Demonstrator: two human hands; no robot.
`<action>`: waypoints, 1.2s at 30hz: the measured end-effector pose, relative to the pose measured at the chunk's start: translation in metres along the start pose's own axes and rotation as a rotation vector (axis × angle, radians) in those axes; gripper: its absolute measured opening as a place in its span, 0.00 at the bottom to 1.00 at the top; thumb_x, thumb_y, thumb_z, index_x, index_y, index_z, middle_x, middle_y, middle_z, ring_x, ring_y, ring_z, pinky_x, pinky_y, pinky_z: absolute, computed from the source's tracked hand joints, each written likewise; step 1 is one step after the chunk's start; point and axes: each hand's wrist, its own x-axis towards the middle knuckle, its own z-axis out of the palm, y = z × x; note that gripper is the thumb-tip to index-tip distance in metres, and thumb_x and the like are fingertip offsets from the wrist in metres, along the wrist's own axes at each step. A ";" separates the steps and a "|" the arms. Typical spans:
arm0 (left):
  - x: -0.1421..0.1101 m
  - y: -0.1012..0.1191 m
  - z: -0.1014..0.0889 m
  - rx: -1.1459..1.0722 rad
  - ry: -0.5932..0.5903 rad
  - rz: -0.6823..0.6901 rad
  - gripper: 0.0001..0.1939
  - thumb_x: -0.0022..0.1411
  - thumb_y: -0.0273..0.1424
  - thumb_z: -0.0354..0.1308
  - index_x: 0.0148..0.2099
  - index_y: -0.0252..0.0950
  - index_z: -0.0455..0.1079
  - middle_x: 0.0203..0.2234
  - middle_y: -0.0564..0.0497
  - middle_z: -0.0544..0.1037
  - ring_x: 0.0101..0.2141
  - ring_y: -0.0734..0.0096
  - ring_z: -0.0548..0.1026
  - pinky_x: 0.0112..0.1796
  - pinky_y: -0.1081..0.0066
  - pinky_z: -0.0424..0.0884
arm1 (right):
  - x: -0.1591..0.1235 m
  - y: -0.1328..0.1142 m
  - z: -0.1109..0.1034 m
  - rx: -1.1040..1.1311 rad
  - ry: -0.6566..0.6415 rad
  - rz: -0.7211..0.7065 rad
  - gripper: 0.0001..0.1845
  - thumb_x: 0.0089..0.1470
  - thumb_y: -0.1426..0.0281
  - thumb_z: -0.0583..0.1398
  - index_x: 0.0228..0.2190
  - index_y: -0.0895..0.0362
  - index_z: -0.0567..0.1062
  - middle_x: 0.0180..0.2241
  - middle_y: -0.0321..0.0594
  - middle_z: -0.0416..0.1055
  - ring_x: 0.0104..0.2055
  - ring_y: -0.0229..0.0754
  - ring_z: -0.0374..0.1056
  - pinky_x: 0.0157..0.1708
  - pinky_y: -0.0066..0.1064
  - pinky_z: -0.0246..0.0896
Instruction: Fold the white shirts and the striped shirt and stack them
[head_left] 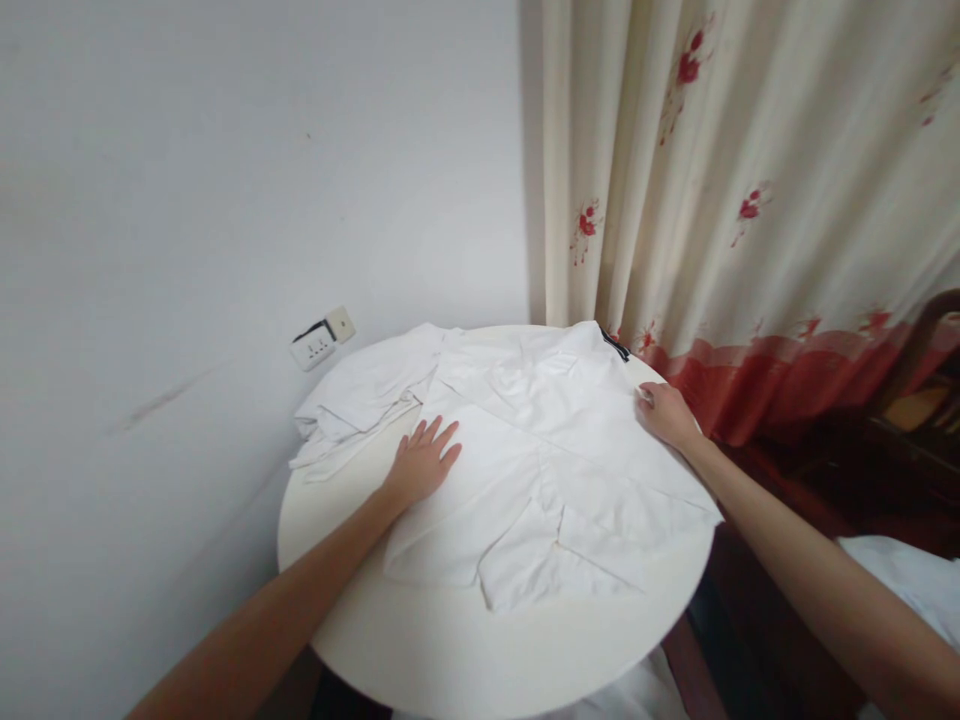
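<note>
A white shirt (540, 450) lies spread and wrinkled over a round white table (450, 650). What looks like its collar points toward the near edge, and a bunched sleeve (367, 385) reaches over the table's left side. My left hand (421, 465) rests flat on the shirt's left part, fingers spread. At the right edge of the cloth, my right hand (666, 412) has its fingers curled and pinches the shirt's side; its fingertips are partly hidden.
Behind the table stands a pale wall with a socket (313, 346). A cream curtain (645, 200) with red flowers hangs at the back right. A dark strap (615, 346) shows at the far table edge. Brown wooden furniture (919, 370) is at the far right.
</note>
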 end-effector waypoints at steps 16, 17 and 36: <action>-0.015 0.031 -0.024 -0.139 -0.083 0.443 0.28 0.74 0.47 0.41 0.72 0.50 0.53 0.71 0.51 0.53 0.69 0.55 0.50 0.66 0.48 0.49 | 0.000 0.002 0.001 0.009 -0.013 -0.010 0.20 0.59 0.72 0.53 0.49 0.65 0.76 0.46 0.55 0.76 0.47 0.50 0.71 0.52 0.35 0.61; -0.015 0.032 -0.024 -0.145 -0.108 0.443 0.27 0.74 0.47 0.40 0.72 0.51 0.53 0.71 0.51 0.53 0.69 0.55 0.50 0.66 0.48 0.48 | 0.000 0.002 0.001 0.006 -0.015 -0.010 0.20 0.59 0.72 0.53 0.49 0.64 0.76 0.46 0.55 0.76 0.47 0.50 0.72 0.52 0.35 0.62; -0.020 0.004 -0.022 -0.072 -0.093 0.331 0.27 0.75 0.44 0.41 0.72 0.47 0.52 0.71 0.49 0.51 0.70 0.53 0.49 0.65 0.45 0.46 | 0.000 0.007 0.005 0.008 -0.014 -0.010 0.19 0.59 0.71 0.54 0.47 0.64 0.78 0.46 0.55 0.77 0.47 0.51 0.73 0.51 0.35 0.62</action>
